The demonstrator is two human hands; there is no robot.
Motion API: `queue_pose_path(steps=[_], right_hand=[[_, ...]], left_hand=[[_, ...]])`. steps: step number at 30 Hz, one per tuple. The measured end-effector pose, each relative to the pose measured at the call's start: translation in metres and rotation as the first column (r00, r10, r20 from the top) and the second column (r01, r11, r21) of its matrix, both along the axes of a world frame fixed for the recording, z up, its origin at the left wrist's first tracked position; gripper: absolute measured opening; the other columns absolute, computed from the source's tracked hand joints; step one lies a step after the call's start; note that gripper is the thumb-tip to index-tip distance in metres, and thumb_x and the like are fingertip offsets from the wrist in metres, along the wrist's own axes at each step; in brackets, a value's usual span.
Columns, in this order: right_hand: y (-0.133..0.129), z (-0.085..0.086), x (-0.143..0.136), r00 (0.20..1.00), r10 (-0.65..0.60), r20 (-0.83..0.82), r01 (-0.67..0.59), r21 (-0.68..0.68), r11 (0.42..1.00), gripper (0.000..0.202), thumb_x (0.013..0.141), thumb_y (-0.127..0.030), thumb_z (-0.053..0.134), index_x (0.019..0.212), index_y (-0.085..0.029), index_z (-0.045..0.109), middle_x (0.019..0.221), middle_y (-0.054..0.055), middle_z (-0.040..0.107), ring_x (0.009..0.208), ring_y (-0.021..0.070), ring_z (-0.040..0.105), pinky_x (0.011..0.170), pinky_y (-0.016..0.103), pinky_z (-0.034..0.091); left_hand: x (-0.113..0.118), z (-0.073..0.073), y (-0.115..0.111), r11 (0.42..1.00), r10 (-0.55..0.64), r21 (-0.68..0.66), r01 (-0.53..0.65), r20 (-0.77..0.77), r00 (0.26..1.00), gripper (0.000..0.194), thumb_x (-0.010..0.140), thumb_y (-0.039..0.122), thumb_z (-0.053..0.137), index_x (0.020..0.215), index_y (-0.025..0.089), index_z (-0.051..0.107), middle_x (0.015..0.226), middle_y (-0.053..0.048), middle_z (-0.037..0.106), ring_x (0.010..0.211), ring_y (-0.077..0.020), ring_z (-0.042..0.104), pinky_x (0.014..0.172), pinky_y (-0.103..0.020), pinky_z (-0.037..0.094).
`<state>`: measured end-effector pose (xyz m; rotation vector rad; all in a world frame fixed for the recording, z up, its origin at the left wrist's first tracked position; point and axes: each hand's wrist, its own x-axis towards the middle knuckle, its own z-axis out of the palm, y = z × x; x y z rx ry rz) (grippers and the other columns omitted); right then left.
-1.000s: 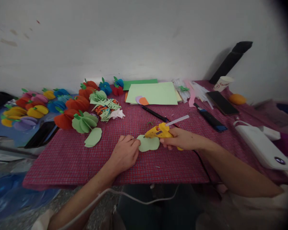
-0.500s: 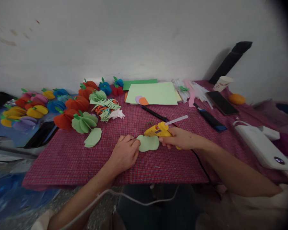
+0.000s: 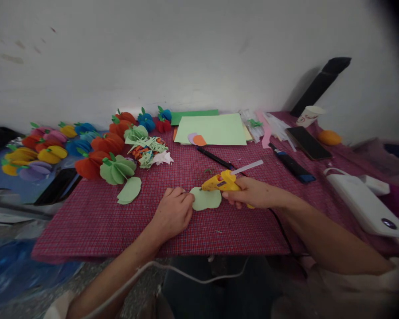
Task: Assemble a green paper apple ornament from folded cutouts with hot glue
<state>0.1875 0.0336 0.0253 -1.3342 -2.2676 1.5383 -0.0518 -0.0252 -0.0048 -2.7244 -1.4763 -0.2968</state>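
A pale green paper cutout (image 3: 206, 200) lies on the checked cloth in front of me. My left hand (image 3: 174, 210) grips its left edge, fingers curled against the paper. Wrapped round the handle of a yellow glue gun (image 3: 218, 181) is my right hand (image 3: 249, 193). The gun points left, its nozzle over the upper part of the cutout; whether the tip touches the paper I cannot tell. A translucent glue stick (image 3: 249, 166) juts from its back. Further left, a folded pale green piece (image 3: 129, 190) lies beside a light green paper pumpkin (image 3: 117, 170).
Paper pumpkins (image 3: 107, 144) of several colours crowd the left side, near paper scraps (image 3: 149, 151). Green sheets (image 3: 213, 128) lie at the back, with a black pen (image 3: 214, 157) before them. To the right are a utility knife (image 3: 292, 164), a phone (image 3: 308, 142), a paper cup (image 3: 310, 116) and a white device (image 3: 367, 201).
The glue gun's nozzle has shifted slightly right and down along the cutout, my right hand moving with it. My left hand stays on the paper's edge.
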Motion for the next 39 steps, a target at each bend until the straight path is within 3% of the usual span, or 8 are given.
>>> queue_pose_path(steps=[10, 20, 28, 34, 39], right_hand=[[0.0, 0.002, 0.0, 1.0, 0.006, -0.002, -0.006, 0.002, 1.0, 0.035, 0.08, -0.046, 0.045, 0.072, -0.014, 0.055, 0.058, 0.002, 0.055, 0.048, 0.0087, 0.048, 0.042, 0.019, 0.036], [0.003, -0.009, -0.002, 0.998, -0.051, -0.034, 0.05, -0.022, 0.998, 0.036, 0.078, -0.048, 0.048, 0.074, -0.013, 0.057, 0.06, 0.002, 0.057, 0.047, 0.0081, 0.049, 0.042, 0.019, 0.037], [-0.003, 0.015, 0.004, 0.997, 0.0, -0.071, -0.006, -0.081, 0.997, 0.034, 0.077, -0.046, 0.049, 0.072, -0.014, 0.057, 0.061, 0.002, 0.057, 0.053, 0.0098, 0.052, 0.049, 0.021, 0.04], [-0.001, 0.03, 0.026, 0.976, -0.085, -0.2, 0.096, 0.045, 0.994, 0.033, 0.077, -0.046, 0.049, 0.089, -0.016, 0.056, 0.078, 0.004, 0.06, 0.067, 0.014, 0.056, 0.059, 0.025, 0.043], [-0.001, 0.032, 0.035, 0.991, -0.122, -0.046, 0.13, 0.314, 0.941, 0.033, 0.078, -0.043, 0.047, 0.096, -0.017, 0.055, 0.079, 0.003, 0.059, 0.066, 0.0152, 0.054, 0.057, 0.026, 0.041]], left_hand=[[0.0, 0.001, 0.0, 1.0, 0.004, -0.007, -0.004, -0.015, 1.0, 0.02, 0.085, 0.019, 0.035, 0.087, 0.016, 0.055, 0.081, -0.007, 0.058, 0.084, -0.0222, 0.045, 0.073, -0.038, 0.031], [-0.001, 0.0, 0.0, 1.0, -0.002, -0.005, 0.002, -0.002, 1.0, 0.02, 0.084, 0.019, 0.036, 0.088, 0.016, 0.055, 0.082, -0.007, 0.059, 0.084, -0.0226, 0.045, 0.073, -0.038, 0.031], [0.0, 0.0, -0.001, 1.0, 0.014, -0.011, -0.014, 0.016, 1.0, 0.019, 0.084, 0.019, 0.037, 0.089, 0.016, 0.055, 0.082, -0.007, 0.06, 0.084, -0.0226, 0.046, 0.072, -0.039, 0.032], [-0.005, -0.001, -0.001, 0.997, 0.046, 0.057, -0.057, 0.18, 0.983, 0.018, 0.083, 0.019, 0.041, 0.089, 0.018, 0.058, 0.099, -0.006, 0.06, 0.09, -0.0218, 0.046, 0.075, -0.039, 0.032], [-0.011, -0.002, 0.002, 0.982, 0.116, 0.095, -0.164, 0.381, 0.917, 0.018, 0.082, 0.023, 0.047, 0.091, 0.024, 0.063, 0.092, -0.004, 0.058, 0.088, -0.0192, 0.049, 0.074, -0.036, 0.034]])
